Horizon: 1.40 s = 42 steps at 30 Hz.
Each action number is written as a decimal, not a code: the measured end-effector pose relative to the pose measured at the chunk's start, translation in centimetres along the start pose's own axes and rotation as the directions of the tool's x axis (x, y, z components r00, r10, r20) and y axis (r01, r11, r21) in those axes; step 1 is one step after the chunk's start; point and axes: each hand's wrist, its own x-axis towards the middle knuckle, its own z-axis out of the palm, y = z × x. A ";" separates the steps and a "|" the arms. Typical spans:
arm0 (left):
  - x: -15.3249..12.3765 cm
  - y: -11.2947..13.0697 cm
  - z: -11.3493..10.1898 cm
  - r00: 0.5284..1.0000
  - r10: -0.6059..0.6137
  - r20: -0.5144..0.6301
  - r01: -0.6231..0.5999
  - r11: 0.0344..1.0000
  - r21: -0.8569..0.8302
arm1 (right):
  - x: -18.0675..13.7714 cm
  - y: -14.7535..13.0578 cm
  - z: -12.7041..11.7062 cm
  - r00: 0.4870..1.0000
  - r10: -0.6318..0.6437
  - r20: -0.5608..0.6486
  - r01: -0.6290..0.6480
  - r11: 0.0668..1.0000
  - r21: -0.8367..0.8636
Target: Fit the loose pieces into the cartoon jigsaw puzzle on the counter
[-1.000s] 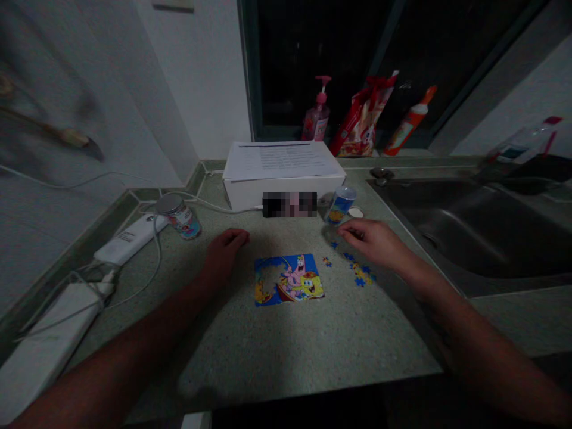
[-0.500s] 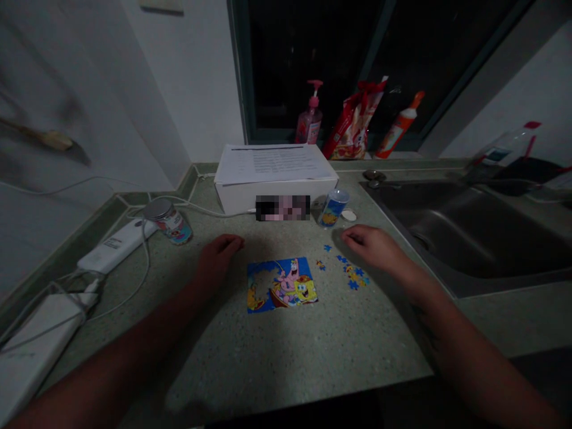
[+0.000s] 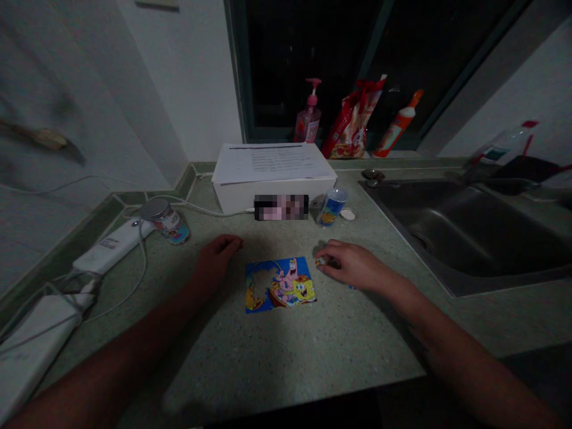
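Right hand (image 3: 351,263) pinches small piece (image 3: 320,261) beside puzzle (image 3: 294,290): picking-up step, seemingly. Gap (image 3: 263,278) likely needs careful turning, matching. Left hand (image 3: 218,254) curled; can't tell if empty.

One jigsaw piece (image 3: 319,262) in the right grip (image 3: 351,263), one jigsaw (image 3: 288,286) left of it; one canister (image 3: 332,208), one lid (image 3: 348,214) beyond; one jar (image 3: 168,223) left of the left grip (image 3: 218,255).
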 end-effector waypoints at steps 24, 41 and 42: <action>0.0 -0.1 0.1 1.000 -0.007 0.014 0.007 1.000 -0.025 | -0.1 0.1 0.0 1.000 0.026 -0.016 -0.024 0.995 0.099; -0.1 0.0 0.1 1.000 -0.016 0.011 0.016 1.000 -0.021 | 0.6 1.5 0.6 0.969 0.198 -0.146 -0.107 0.874 0.475; -0.1 0.0 0.2 1.000 -0.015 0.008 0.016 1.000 -0.027 | 0.6 1.5 0.5 0.969 0.196 -0.149 -0.104 0.874 0.475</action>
